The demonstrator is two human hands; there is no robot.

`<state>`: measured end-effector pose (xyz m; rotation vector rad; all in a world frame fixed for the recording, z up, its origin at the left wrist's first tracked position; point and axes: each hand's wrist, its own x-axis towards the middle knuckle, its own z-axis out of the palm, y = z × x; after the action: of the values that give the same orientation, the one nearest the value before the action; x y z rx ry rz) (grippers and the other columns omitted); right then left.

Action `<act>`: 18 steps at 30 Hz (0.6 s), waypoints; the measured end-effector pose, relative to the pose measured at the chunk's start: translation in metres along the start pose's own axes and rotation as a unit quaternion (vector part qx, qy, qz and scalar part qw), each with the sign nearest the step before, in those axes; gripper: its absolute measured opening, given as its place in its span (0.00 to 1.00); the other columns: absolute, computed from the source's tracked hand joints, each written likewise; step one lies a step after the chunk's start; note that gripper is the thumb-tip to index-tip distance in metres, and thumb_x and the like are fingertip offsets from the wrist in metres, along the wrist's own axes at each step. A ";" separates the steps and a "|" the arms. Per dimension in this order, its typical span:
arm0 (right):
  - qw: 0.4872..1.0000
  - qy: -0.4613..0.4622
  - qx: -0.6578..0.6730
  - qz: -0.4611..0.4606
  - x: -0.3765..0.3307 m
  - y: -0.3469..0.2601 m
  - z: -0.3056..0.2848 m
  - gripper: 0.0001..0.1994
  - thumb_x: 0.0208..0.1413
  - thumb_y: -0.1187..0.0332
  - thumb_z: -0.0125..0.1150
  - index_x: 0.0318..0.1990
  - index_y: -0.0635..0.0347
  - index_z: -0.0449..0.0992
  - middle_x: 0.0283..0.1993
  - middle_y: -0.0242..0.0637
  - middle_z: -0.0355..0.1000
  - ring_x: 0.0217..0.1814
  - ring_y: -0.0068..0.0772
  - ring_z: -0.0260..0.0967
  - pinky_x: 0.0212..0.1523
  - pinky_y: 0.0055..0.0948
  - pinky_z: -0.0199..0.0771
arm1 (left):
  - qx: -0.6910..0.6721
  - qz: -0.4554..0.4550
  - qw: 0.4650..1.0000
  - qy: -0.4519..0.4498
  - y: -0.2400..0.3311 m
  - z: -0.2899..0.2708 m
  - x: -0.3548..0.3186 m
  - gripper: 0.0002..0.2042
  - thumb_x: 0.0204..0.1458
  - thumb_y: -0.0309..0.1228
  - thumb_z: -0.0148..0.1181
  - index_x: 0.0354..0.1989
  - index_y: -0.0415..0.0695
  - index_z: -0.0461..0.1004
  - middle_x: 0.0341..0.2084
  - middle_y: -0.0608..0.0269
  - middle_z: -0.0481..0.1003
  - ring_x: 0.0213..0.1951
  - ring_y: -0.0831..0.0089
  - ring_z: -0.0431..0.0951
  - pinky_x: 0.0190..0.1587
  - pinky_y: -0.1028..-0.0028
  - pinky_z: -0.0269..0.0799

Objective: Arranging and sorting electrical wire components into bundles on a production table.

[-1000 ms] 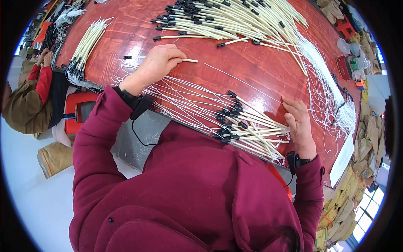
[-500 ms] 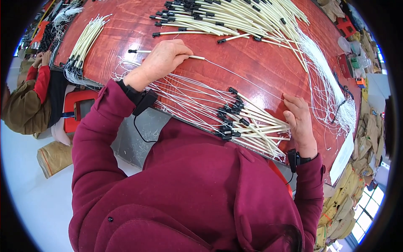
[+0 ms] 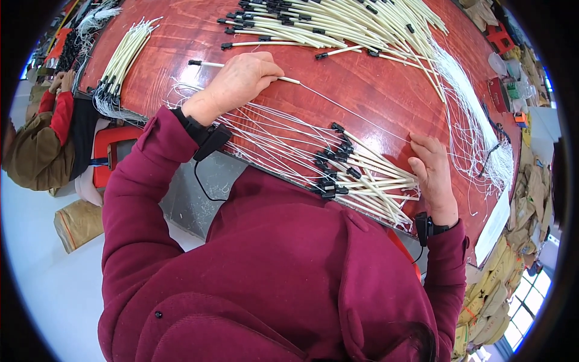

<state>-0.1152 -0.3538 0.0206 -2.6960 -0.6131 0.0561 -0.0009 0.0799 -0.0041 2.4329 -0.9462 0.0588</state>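
My left hand [image 3: 238, 84] is closed around one cream sleeved cable with a black end [image 3: 202, 63], held flat on the red wooden table [image 3: 374, 96]. Its thin white wire [image 3: 344, 108] trails right toward my right hand [image 3: 433, 175]. That hand rests flat, fingers together, on the right end of a bundle of cream cables with black connectors [image 3: 356, 178] near the table's front edge. Thin white wires [image 3: 271, 136] from this bundle fan out leftward under my left wrist.
A large heap of the same cream cables [image 3: 338, 27] lies across the far side, its white wires [image 3: 476, 133] spilling to the right. Another tidy bundle [image 3: 120, 57] sits at the far left. A person in an olive and red jacket [image 3: 42, 139] works at left. Cardboard-coloured parts [image 3: 500, 289] pile at right.
My left hand has shifted the single cable slightly toward me and to the left. My right hand has stayed on the bundle.
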 end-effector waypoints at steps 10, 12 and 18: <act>0.999 -0.034 -0.031 -0.030 0.011 -0.020 0.012 0.33 0.65 0.46 0.48 0.60 0.72 0.71 0.67 0.52 0.65 0.67 0.54 0.61 0.69 0.44 0.56 | 0.123 0.165 0.975 -0.088 0.076 0.068 0.079 0.06 0.48 0.29 0.59 0.32 0.43 0.79 0.31 0.59 0.75 0.39 0.58 0.79 0.37 0.62 0.78; 0.998 -0.028 -0.038 -0.044 0.014 -0.026 0.021 0.35 0.65 0.45 0.48 0.63 0.72 0.69 0.69 0.52 0.63 0.68 0.55 0.59 0.70 0.45 0.55 | 0.101 0.181 0.974 -0.096 0.102 0.088 0.096 0.05 0.47 0.30 0.59 0.30 0.43 0.78 0.31 0.59 0.75 0.40 0.58 0.79 0.37 0.62 0.78; 0.998 0.055 -0.013 -0.042 0.021 -0.013 0.023 0.36 0.59 0.49 0.61 0.66 0.69 0.66 0.71 0.49 0.60 0.66 0.56 0.60 0.68 0.47 0.58 | 0.083 0.222 0.969 0.065 0.116 0.096 0.086 0.08 0.48 0.34 0.62 0.32 0.44 0.76 0.33 0.59 0.74 0.37 0.58 0.78 0.36 0.60 0.75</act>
<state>-0.1043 -0.3260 0.0048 -2.6747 -0.6964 -0.1218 -0.0246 -0.0917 -0.0150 2.2787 -1.4554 0.4674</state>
